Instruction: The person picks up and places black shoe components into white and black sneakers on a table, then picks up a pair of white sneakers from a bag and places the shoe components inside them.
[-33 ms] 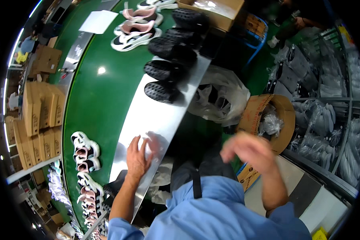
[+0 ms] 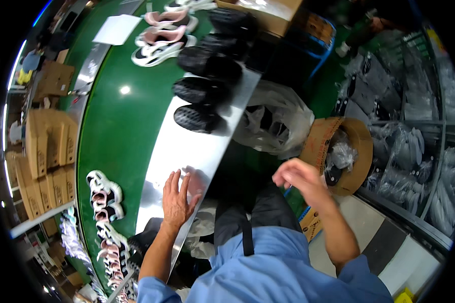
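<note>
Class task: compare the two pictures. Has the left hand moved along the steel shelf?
No. The left hand lies flat on the steel shelf, at the same spot below the nearest black shoe.

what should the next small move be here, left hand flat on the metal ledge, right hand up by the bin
Probably reach the left hand forward along the shiny metal ledge to the nearest black shoe. That hand lies flat and empty, and the raised right hand appears to hold nothing.

A shiny metal shelf (image 2: 187, 146) beside the green conveyor (image 2: 121, 126) carries black shoes (image 2: 199, 117).
</note>
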A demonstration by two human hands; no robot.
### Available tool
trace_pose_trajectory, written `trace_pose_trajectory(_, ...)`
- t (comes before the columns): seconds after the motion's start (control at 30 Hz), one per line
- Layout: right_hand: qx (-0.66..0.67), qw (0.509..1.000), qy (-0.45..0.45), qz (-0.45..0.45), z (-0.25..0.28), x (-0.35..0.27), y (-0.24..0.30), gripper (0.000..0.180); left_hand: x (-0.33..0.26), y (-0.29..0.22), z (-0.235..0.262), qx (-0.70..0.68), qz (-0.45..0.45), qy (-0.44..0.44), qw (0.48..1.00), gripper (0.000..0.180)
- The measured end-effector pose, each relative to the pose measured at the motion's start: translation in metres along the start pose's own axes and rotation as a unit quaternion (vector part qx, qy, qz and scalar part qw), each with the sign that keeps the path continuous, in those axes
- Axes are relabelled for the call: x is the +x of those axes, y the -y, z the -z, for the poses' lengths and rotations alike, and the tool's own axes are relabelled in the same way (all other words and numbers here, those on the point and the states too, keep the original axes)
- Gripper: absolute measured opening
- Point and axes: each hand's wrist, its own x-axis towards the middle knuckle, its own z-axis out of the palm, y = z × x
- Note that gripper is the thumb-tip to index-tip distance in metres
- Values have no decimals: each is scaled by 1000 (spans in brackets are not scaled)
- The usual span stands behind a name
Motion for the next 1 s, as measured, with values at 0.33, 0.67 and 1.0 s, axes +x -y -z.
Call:
trace_pose_trajectory(0.33,-576,809,-97,-64,133,247,-439,54,20,-4,-78,47,-38,-25,998,87)
trace_pose_trajectory(0.67,-712,696,-31,-85,194,414,-550,45,3,-2,-99,38,34,-47,998,91)
trace_pose_trajectory(1.0,-742,662,26,-104,72,488,-561,69,19,0,-96,63,-17,-3,998,92)
